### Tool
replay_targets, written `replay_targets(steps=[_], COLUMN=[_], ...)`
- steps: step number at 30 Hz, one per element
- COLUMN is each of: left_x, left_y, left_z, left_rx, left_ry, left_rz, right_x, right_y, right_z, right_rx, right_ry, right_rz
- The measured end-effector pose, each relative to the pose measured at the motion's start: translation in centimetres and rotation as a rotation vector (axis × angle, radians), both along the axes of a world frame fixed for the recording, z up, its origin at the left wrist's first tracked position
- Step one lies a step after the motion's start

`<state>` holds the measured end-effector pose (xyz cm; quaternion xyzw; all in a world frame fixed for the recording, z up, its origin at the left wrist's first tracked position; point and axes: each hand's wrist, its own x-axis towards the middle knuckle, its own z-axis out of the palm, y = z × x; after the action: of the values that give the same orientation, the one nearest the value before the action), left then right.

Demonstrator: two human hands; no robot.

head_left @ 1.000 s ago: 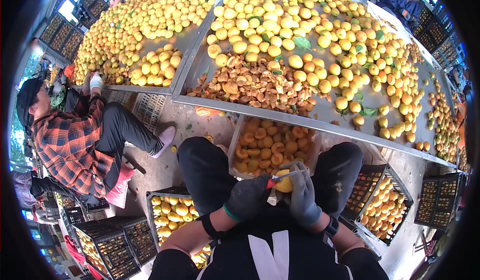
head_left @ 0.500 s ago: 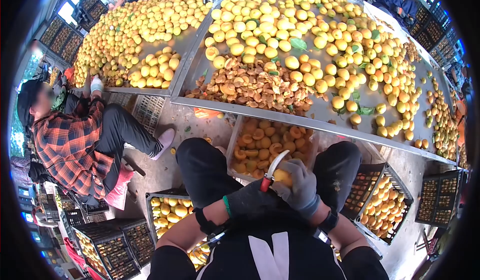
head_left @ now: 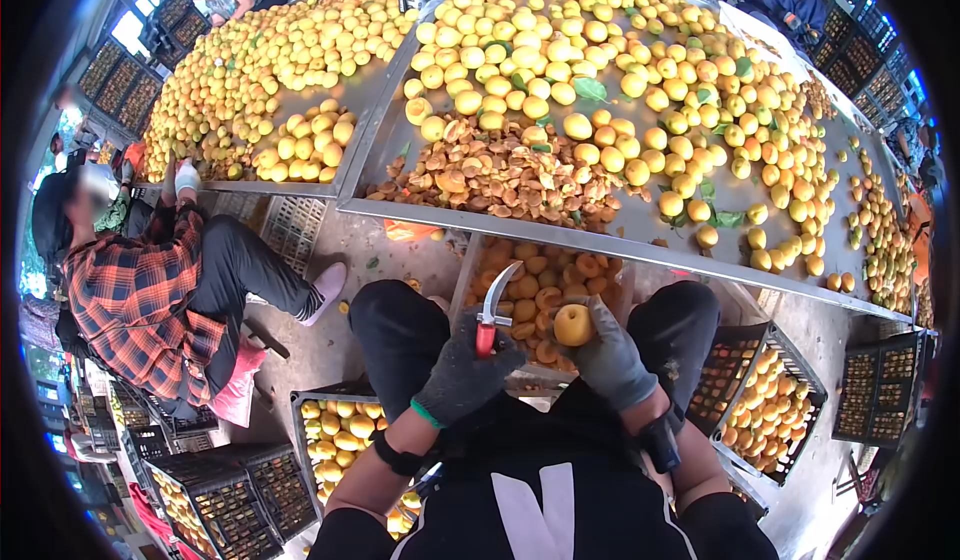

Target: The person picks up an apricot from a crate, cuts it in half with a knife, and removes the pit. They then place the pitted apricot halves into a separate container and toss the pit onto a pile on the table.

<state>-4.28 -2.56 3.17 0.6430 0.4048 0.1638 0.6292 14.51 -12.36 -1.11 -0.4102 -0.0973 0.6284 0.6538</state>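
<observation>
My left hand (head_left: 466, 372), in a dark glove with a green cuff, is closed round the red handle of a curved knife (head_left: 493, 298). Its bare blade points up and curves to the right. In my right hand (head_left: 610, 362), gloved in grey, sits a whole-looking yellow apricot (head_left: 573, 325), held by thumb and fingers. Blade and fruit are apart. Below and beyond both hands, between my knees, stands a crate (head_left: 463, 288) of opened orange apricot halves (head_left: 530, 282), partly hidden by my hands.
A metal-edged table (head_left: 470, 222) ahead carries many apricots (head_left: 560, 35) and a heap of brown pits or scraps (head_left: 500, 165). Crates of apricots stand at left (head_left: 298, 430) and right (head_left: 822, 397). A person in a plaid shirt (head_left: 140, 295) sits to the left.
My hands have moved apart, the left one to the left with the knife. The blade has come away from the apricot, which my right hand still holds, now more in view.
</observation>
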Motion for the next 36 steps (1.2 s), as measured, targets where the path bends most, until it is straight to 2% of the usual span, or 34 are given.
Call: replay_targets(steps=[1,2,4,5,7,8,10,14,20,22,29,31,34,36], left_x=[-0.2,-0.2,-0.3,-0.2,0.0,-0.1,-0.7,-2.1,-2.2,-2.0,-2.4,-2.5,-2.5,-2.2], left_y=[0.0,0.0,-0.1,-0.2,-0.4,-0.6,-1.2,-1.8,-2.3,-2.7,-3.3,-3.1,-2.7,-2.7], left_z=[0.8,0.7,0.4,0.3,0.4,0.6,1.3,0.2,-1.6,-1.5,-1.7,-1.2,-2.3,-2.5], left_rx=[-0.272,-0.274,0.005,0.004,0.554,0.55,0.518,0.513,0.733,0.864,0.846,0.822,0.874,0.902], left_ry=[-0.097,-0.1,-0.183,-0.184,-0.176,-0.177,-0.081,-0.018,-0.099,-0.002,0.112,0.165,0.067,0.13], left_rz=[-0.002,-0.003,-0.088,-0.087,-0.15,-0.153,-0.23,-0.322,-0.245,-0.213,-0.261,-0.278,-0.267,-0.265], right_x=[0.0,0.0,0.1,0.1,0.0,0.0,0.0,-0.9,-2.2,-2.4,-3.1,-3.1,-3.2,-3.6], right_y=[0.0,-0.1,-0.3,-0.5,-0.7,-0.8,-1.0,-1.5,-1.6,-1.7,-2.0,-2.0,-2.1,-2.1], right_z=[0.4,0.4,0.6,0.9,2.5,2.5,2.5,4.0,4.4,4.5,4.0,3.4,3.7,4.1], right_rx=[0.081,0.079,0.245,0.244,0.264,0.261,0.337,0.319,0.424,0.398,0.375,0.445,0.452,0.414], right_ry=[0.155,0.152,0.178,0.178,-0.021,-0.021,-0.223,-0.14,-0.176,-0.154,-0.227,-0.293,-0.396,-0.315], right_rz=[-0.06,-0.061,0.035,0.036,0.077,0.074,0.042,0.036,0.049,0.036,-0.015,-0.023,0.012,-0.015])
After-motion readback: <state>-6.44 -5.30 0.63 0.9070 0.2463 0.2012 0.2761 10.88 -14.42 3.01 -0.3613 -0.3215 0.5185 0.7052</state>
